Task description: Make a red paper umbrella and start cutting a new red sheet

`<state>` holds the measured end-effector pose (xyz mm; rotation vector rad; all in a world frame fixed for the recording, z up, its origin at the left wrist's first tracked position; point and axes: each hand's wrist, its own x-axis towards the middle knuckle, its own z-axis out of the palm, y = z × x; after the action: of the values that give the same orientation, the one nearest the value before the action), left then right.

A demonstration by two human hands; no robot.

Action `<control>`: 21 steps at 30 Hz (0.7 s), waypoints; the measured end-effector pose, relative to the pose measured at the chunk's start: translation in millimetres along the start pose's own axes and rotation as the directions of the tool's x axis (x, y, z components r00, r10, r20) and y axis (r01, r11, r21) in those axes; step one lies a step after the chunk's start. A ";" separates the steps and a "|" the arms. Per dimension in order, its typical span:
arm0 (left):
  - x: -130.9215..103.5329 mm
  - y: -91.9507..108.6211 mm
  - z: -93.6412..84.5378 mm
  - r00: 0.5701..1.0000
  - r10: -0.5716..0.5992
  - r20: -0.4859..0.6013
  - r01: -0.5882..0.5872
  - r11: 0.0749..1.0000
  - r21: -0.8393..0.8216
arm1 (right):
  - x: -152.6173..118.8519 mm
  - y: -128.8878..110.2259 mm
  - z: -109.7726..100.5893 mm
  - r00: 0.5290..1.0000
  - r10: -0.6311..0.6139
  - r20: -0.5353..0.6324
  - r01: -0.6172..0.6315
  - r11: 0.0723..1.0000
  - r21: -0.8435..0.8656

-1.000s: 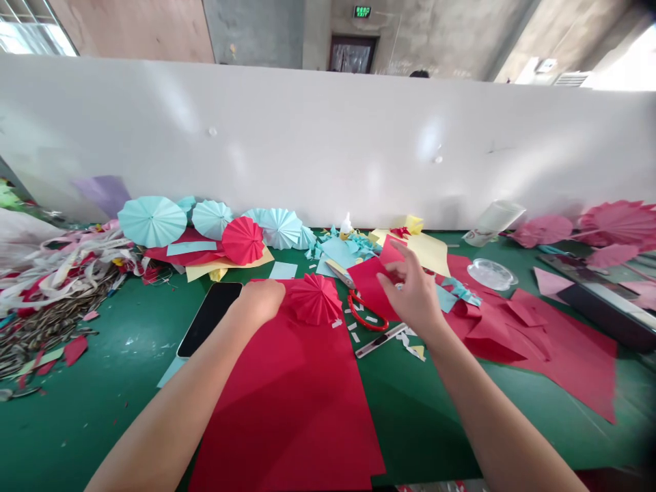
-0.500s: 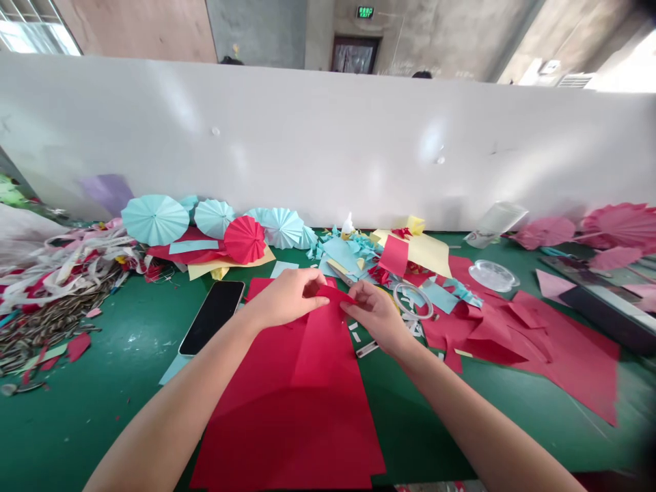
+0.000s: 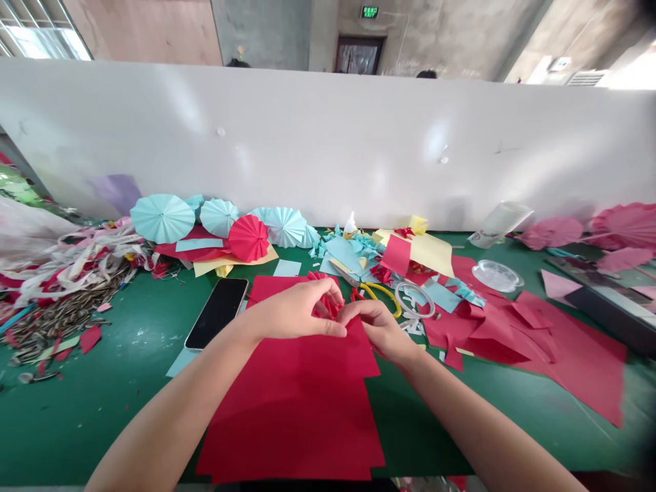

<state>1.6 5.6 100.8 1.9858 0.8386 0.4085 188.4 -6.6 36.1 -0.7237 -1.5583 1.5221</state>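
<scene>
My left hand (image 3: pixel 297 307) curls around a small piece of folded red paper (image 3: pixel 328 305), its thumb stretched along the near side. Close against it, my right hand (image 3: pixel 378 329) pinches the same red piece, and the fingers hide part of it. Both hands are over a stack of red paper sheets (image 3: pixel 292 410) on the green table. Just beyond my right fingers lie scissors (image 3: pixel 380 295) with yellow handles. A roll of clear tape (image 3: pixel 432 307) rests to their right.
A phone (image 3: pixel 218 313) lies left of the red sheets. Pleated blue paper fans (image 3: pixel 162 217) and a red fan (image 3: pixel 249 238) line the white partition (image 3: pixel 328 150). Red paper scraps (image 3: pixel 512 328) spread over the right side; ribbons (image 3: pixel 76 266) pile up at the left.
The flat red paper held up between my hands now shows as a bunched, folded piece. My fingers have drawn closer together. The scissors' yellow handles have come into sight, and the view has shifted slightly.
</scene>
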 end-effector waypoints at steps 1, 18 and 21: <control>3.0 -4.8 3.2 1.000 -0.019 0.021 0.019 1.000 -0.001 | 0.5 -0.7 0.2 1.000 0.010 -0.003 -0.010 1.000 0.018; -5.6 -53.1 56.4 0.888 -0.224 -0.402 0.170 0.971 -0.165 | -0.5 16.0 -2.8 0.976 0.002 -0.220 -0.129 0.816 -0.564; -8.8 -57.5 64.2 0.906 -0.241 -0.348 0.175 0.962 -0.209 | -3.2 17.9 -0.4 0.989 -0.008 -0.148 -0.085 0.787 -0.611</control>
<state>9.6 -20.2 18.5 1.6588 1.1987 0.7207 187.8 -7.2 17.9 -1.2078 -1.9534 0.9338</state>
